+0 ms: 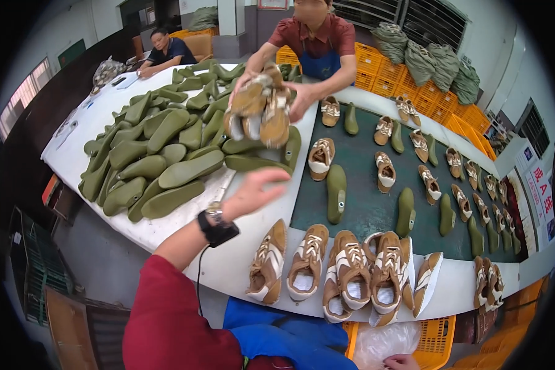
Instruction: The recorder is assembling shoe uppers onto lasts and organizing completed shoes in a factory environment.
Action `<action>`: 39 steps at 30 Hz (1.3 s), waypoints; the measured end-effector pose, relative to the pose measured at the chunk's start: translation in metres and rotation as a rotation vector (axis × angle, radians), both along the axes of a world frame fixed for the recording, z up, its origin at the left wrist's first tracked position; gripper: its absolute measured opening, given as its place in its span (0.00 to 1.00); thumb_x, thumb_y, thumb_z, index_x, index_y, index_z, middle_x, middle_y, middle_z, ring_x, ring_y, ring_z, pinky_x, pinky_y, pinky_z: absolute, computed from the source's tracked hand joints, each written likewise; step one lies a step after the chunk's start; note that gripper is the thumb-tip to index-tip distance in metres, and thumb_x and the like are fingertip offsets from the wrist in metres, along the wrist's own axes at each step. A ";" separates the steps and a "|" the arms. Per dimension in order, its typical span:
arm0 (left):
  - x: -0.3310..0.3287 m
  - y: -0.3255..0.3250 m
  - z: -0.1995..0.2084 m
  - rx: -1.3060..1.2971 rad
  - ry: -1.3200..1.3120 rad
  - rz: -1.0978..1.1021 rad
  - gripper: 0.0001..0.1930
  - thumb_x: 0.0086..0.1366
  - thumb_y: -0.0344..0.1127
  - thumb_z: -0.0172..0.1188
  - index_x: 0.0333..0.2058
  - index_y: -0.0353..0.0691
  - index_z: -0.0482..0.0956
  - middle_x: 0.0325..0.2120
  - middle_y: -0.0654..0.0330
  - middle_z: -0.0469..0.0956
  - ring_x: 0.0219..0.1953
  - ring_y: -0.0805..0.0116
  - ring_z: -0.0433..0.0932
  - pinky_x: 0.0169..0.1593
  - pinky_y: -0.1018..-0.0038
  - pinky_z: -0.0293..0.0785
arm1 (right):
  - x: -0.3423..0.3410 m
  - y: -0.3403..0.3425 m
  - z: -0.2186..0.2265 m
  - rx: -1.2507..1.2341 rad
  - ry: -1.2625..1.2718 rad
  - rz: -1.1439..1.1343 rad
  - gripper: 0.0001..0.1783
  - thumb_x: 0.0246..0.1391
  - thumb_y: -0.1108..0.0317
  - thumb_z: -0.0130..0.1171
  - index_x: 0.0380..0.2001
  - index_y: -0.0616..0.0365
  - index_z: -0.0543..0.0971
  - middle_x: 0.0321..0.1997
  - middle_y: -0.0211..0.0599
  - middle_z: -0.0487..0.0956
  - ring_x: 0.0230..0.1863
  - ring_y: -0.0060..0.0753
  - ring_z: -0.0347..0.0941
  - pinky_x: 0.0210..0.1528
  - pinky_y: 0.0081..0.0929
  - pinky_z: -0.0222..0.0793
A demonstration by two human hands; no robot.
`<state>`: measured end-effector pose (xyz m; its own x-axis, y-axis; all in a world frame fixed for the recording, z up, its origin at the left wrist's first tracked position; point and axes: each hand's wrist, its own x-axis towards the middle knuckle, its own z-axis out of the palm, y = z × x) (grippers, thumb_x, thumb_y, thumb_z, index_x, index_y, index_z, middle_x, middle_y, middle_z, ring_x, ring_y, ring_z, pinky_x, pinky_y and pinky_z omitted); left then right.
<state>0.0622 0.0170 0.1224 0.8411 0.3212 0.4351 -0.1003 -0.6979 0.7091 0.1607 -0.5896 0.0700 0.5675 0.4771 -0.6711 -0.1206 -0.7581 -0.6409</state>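
My left hand point(253, 196), with a watch and a black wrist device, reaches over the white table edge. Its fingers are stretched out and hold nothing; it is nearest to the green shoe lasts point(192, 168). Across the table a co-worker's two hands hold a blurred bunch of brown-and-white sneakers point(260, 111) above the lasts. Low in the view, my right hand point(401, 362) is beside a clear plastic bag point(385, 344) in an orange crate; the lower edge cuts it off and its grip is hidden. Several brown sneakers point(306, 262) stand along the table's near edge.
A dark green conveyor belt point(364, 203) carries sneakers and lasts in rows. A large heap of lasts covers the white table point(61, 148) on the left. Another person point(166, 52) sits at its far end. Orange crates point(376, 68) and filled sacks point(438, 61) stand behind.
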 end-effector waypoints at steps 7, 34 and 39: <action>-0.057 0.133 -0.005 -0.051 -0.245 0.713 0.30 0.57 0.42 0.60 0.55 0.35 0.62 0.54 0.49 0.65 0.57 0.58 0.63 0.59 0.67 0.58 | 0.041 0.186 0.148 0.403 -0.377 0.315 0.13 0.49 0.65 0.57 0.31 0.65 0.79 0.27 0.35 0.79 0.32 0.24 0.74 0.35 0.20 0.69; -0.047 0.037 -0.044 -0.842 -0.246 0.118 0.51 0.49 0.43 0.70 0.61 0.38 0.41 0.58 0.53 0.55 0.60 0.65 0.56 0.62 0.68 0.53 | 0.041 0.511 0.063 0.572 0.207 0.328 0.25 0.49 0.59 0.61 0.49 0.54 0.69 0.44 0.28 0.75 0.38 0.20 0.72 0.38 0.21 0.66; -0.049 0.001 0.006 -0.349 -0.402 0.030 0.57 0.42 0.35 0.74 0.61 0.40 0.38 0.56 0.49 0.58 0.59 0.63 0.59 0.62 0.68 0.55 | 0.022 0.439 0.126 0.808 -0.142 0.440 0.24 0.48 0.68 0.63 0.48 0.59 0.69 0.44 0.32 0.76 0.42 0.23 0.73 0.45 0.24 0.70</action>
<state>0.0130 0.0179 0.1279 0.6183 0.5260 0.5840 -0.3956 -0.4338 0.8095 0.1825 -0.1502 0.1963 0.2756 0.9610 0.0205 0.1918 -0.0341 -0.9808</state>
